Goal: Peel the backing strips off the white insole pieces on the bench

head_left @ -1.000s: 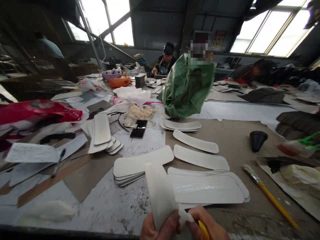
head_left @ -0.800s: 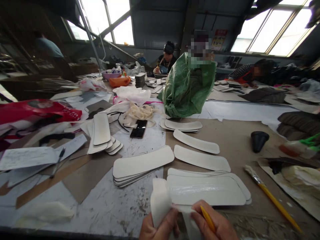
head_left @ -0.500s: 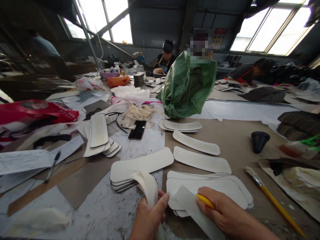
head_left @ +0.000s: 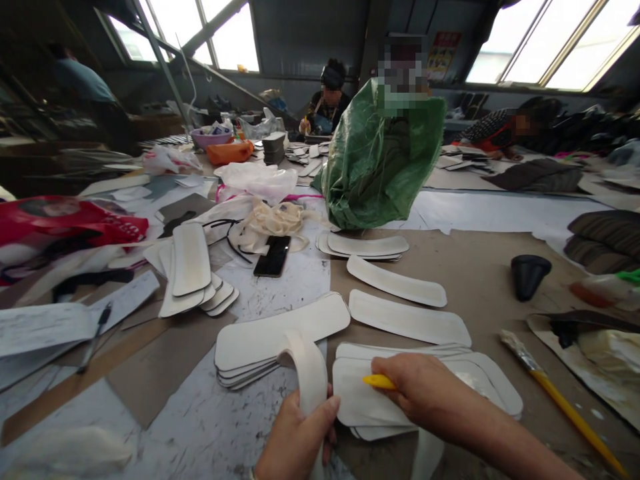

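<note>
View from a head camera over a cluttered work table (head_left: 480, 267). At the bottom centre of the frame, the left hand (head_left: 295, 437) is closed around a curled white strip (head_left: 310, 370), thumb pressed against its side. The strip arches up and over towards the upper left.

Just to the right, the right hand (head_left: 420, 387) is curled shut around a yellow tool (head_left: 379, 381) whose tip points left. This hand rests on the top of a stack of white pads (head_left: 355, 403) at the lower centre.

1 second ago both hands met at the bottom edge and held the strip upright between them. Now they are apart. The right hand has moved up onto the stack, and the strip has bent into a loop.

A 2nd stack of white pads (head_left: 280, 330) lies just beside the strip, towards the centre left. A paintbrush (head_left: 565, 410) with a yellow handle lies at the lower right, well apart from the hands. A black cone (head_left: 530, 275) stands at the right. A phone (head_left: 273, 257) lies face up at the centre. A green bag (head_left: 385, 160) stands at the upper centre. Other people sit at work along the far side of the table, at the top of the frame.
</note>
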The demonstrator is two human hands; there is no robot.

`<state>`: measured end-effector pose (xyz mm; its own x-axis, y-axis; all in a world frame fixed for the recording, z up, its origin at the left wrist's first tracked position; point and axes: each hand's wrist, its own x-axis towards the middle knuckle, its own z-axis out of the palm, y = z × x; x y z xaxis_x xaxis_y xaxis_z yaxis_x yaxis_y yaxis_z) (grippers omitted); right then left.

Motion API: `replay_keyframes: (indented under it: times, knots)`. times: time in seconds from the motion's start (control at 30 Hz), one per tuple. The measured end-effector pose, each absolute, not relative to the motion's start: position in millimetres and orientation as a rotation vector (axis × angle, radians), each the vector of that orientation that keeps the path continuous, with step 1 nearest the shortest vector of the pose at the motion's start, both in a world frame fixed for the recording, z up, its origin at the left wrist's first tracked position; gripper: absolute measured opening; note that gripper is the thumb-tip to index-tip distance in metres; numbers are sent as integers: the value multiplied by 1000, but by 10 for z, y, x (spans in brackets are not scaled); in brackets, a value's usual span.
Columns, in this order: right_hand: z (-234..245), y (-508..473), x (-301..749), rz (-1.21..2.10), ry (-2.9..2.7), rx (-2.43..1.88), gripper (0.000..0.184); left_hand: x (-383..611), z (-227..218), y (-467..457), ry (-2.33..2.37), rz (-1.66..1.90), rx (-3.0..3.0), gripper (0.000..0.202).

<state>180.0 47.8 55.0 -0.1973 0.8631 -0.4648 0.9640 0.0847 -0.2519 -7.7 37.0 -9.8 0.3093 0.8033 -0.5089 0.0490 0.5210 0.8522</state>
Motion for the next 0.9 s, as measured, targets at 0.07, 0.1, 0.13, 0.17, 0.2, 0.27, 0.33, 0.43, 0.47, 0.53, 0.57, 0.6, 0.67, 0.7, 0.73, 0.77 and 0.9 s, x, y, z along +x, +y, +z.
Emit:
replay_keyframes:
  times: [0.07, 0.1, 0.13, 0.17, 0.2, 0.27, 0.33, 0.43, 0.47, 0.53, 0.57, 0.6, 0.67, 0.7, 0.73, 0.77, 0.9]
  knots:
    - [543, 509, 1784, -699, 2162, 1846, 16, -82, -88, 378, 1160, 590, 907, 34]
    - [544, 519, 1778, -687, 2163, 1843, 16, -84, -84, 382, 1159, 586, 903, 34]
    - [546, 527, 1772, -682, 2162, 1838, 16, -86, -82, 385, 1159, 584, 899, 34]
    - [549, 533, 1768, -679, 2163, 1831, 17, -87, -82, 389, 1160, 582, 895, 34]
    - [552, 538, 1764, -673, 2164, 1821, 17, -88, -84, 394, 1161, 578, 890, 34]
    - [555, 545, 1759, -660, 2158, 1802, 19, -87, -90, 408, 1165, 565, 881, 34]
    - [549, 548, 1759, -639, 2157, 1785, 20, -79, -92, 431, 1180, 533, 885, 34]
    - [522, 547, 1758, -615, 2174, 1776, 21, -45, -84, 473, 1241, 493, 910, 36]
    - [509, 547, 1753, -607, 2188, 1775, 21, -29, -80, 485, 1264, 491, 927, 36]
    - [488, 547, 1736, -588, 2208, 1781, 21, 9, -72, 501, 1308, 513, 974, 31]
    - [482, 546, 1726, -583, 2214, 1785, 21, 26, -69, 503, 1328, 537, 1002, 28]
    - [483, 541, 1720, -580, 2218, 1791, 18, 41, -68, 502, 1345, 570, 1028, 24]
    - [504, 512, 1748, -591, 2218, 1800, 12, 55, -69, 491, 1372, 637, 1070, 21]
    - [522, 482, 1793, -597, 2203, 1810, 12, 51, -70, 484, 1378, 659, 1078, 21]
    - [540, 438, 1865, -603, 2170, 1830, 13, 40, -71, 478, 1383, 667, 1074, 22]
    - [555, 378, 1964, -607, 2120, 1865, 14, 22, -71, 472, 1384, 665, 1065, 23]
    - [553, 46, 2509, -651, 1955, 2115, 17, -67, -81, 464, 1379, 649, 1010, 30]
